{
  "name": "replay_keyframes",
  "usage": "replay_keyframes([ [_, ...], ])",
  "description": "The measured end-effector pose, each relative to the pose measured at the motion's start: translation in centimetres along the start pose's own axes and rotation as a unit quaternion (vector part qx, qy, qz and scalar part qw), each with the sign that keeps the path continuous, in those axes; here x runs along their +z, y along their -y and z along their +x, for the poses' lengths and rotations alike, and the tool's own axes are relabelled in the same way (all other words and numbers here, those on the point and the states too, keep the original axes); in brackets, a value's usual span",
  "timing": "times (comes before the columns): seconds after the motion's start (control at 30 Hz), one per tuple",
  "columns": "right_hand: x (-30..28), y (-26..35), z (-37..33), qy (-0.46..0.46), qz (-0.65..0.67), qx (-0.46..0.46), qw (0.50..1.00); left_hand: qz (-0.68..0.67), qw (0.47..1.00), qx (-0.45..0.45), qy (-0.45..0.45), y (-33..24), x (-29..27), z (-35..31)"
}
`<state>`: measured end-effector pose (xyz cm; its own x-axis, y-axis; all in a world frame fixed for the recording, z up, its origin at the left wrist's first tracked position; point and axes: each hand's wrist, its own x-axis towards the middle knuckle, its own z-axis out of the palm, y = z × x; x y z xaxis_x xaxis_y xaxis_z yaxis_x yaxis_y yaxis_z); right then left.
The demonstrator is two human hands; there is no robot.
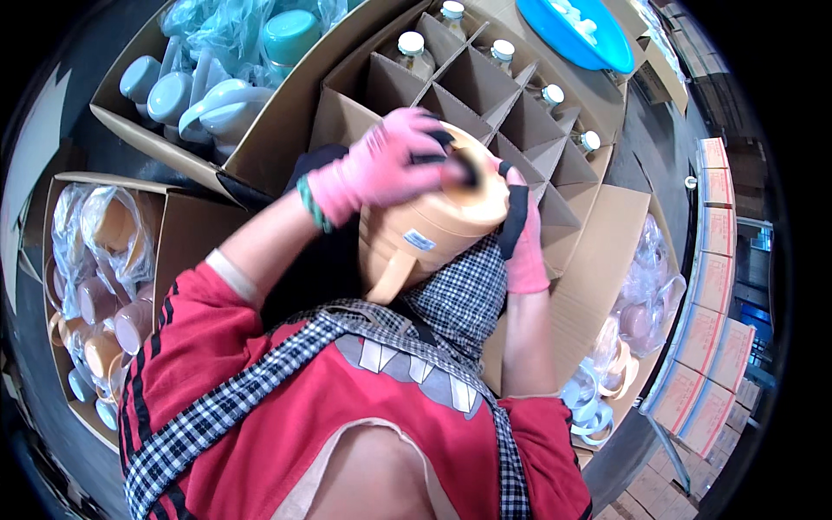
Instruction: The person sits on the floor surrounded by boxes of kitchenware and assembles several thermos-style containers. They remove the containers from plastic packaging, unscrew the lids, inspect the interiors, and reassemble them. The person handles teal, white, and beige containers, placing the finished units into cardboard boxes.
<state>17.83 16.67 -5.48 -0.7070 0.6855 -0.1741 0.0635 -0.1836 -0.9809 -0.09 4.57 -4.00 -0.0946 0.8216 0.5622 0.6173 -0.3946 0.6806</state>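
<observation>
A peach-coloured jug [433, 225] with a handle and a small label rests tilted at my lap, against the checkered apron [464, 286]. My right hand [524, 238], in a pink glove with black fingertips, is closed round the jug's right side near its rounded end. Over that same end reaches my left hand [390, 160], gloved alike, with a green band at the wrist. Its fingers bend inward, but the tips are smeared by motion, so whether they pinch anything cannot be made out.
Ahead stands a divided carton [459, 95] holding several white-capped glass bottles [416, 56]. At upper left, a carton holds pale blue jugs [230, 113]. More cartons of wrapped jugs [113, 225] flank me. A blue basin [598, 43] holds white pieces. Boxes [706, 329] are stacked at right.
</observation>
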Motion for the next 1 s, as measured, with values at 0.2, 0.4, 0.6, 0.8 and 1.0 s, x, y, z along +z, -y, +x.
replay_keyframes([
  [0.2, -2.2, -0.8, 5.1, 0.181, 0.212, 0.113, 0.954, 0.17, 0.985, -0.019, -0.024, -5.3, 3.7, 0.6],
  [0.4, -0.6, 0.9, 0.8, 0.033, -0.152, -0.083, 0.984, -0.029, 0.995, 0.086, 0.04, -0.1, 0.3, 0.2],
  [0.6, 2.5, 4.5, -1.0, -0.016, -0.416, -0.188, 0.89, -0.627, 0.636, -0.42, -0.158, 7.4, 1.9, -1.2],
  [0.8, 3.0, 9.3, 0.0, 0.276, -0.648, -0.091, 0.704, -0.673, 0.635, -0.379, 0.008, 2.9, 3.7, -0.6],
  [1.0, 4.5, 10.2, 2.4, 0.208, -0.477, 0.291, 0.803, -0.522, 0.793, -0.314, 0.007, 4.8, 3.8, -1.0],
])
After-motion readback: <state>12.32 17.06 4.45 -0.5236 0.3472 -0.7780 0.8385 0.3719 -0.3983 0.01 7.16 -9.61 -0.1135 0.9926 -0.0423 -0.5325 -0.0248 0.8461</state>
